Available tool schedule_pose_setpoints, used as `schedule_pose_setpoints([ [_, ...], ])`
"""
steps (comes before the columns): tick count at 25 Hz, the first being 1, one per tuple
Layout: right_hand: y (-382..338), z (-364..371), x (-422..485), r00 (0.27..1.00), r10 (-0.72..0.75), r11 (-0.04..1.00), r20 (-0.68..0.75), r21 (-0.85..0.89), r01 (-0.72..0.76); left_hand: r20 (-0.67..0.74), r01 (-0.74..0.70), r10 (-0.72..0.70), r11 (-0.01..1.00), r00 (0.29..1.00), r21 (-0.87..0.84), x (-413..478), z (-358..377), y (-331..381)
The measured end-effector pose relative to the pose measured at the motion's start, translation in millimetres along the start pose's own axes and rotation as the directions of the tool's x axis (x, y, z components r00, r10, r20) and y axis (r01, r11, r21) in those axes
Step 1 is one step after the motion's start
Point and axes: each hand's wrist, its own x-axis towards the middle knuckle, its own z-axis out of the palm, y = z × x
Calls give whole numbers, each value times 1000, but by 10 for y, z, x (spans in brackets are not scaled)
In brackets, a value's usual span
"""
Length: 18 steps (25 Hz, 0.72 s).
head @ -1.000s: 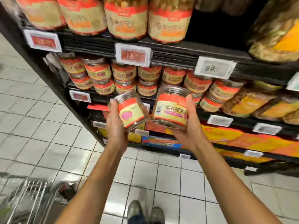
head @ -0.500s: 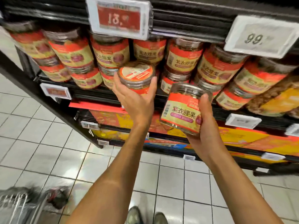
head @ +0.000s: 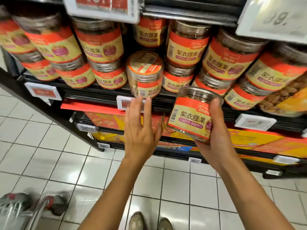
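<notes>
My right hand (head: 214, 140) grips a clear plastic jar (head: 192, 113) with a red and cream label, tilted, in front of the shelf. A second such jar (head: 144, 73) stands at the shelf's front edge, lid leaning toward me, between stacked jars. Just below it my left hand (head: 141, 128) is spread with straight fingers and holds nothing; its fingertips reach the jar's lower rim, and whether they touch it is unclear.
Black store shelf (head: 99, 93) packed with rows of similar jars (head: 99, 42) in two layers. Price tags (head: 103, 7) hang from the shelf above. Boxed goods (head: 249, 143) fill the bottom shelf. A shopping cart (head: 20, 211) is at lower left on the white tile floor (head: 49, 155); my shoes (head: 149, 221) show below.
My left hand carried its jar up to the shelf, set it at the front edge and let go, fingers now spread below it. The right hand kept its jar. My view moved closer.
</notes>
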Motion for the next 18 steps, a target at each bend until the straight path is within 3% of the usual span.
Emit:
schedule_pose_setpoints([
  [2, 2, 11, 16, 1000, 4, 1000, -8, -21, -4, 108, -104, 93, 990, 990, 100, 49, 97, -56],
  [6, 12, 35, 18, 1000, -24, 1000, 8, -1, 24, 162, -116, 94, 985, 982, 130, 303, 134, -128],
  [9, 25, 40, -11, 999, -35, 999, 15, 27, 34, 130, -36, 25, 996, 991, 80, 303, -40, -222],
  [11, 45, 72, -16, 999, -41, 999, 21, 14, 41, 95, 181, -165, 965, 982, -189, 267, -229, -159],
  [12, 50, 116, -19, 999, -40, 999, 12, -5, 40, 128, 347, -323, 846, 938, -404, 273, -346, -78],
  [13, 53, 164, -13, 999, -39, 999, -4, -31, 39, 237, 486, -440, 635, 866, -600, 305, -468, 40],
  [14, 57, 222, -11, 999, -44, 997, -13, -59, 43, 375, 577, -478, 402, 794, -711, 340, -563, 144],
  [15, 67, 276, -10, 998, -64, 994, -8, -85, 63, 468, 616, -452, 269, 760, -740, 352, -630, 209],
  [16, 79, 328, -16, 996, -89, 991, 8, -103, 90, 519, 627, -387, 241, 762, -740, 371, -679, 275],
  [18, 104, 401, -39, 991, -122, 985, 58, -114, 128, 511, 579, -272, 374, 816, -725, 380, -758, 400],
])
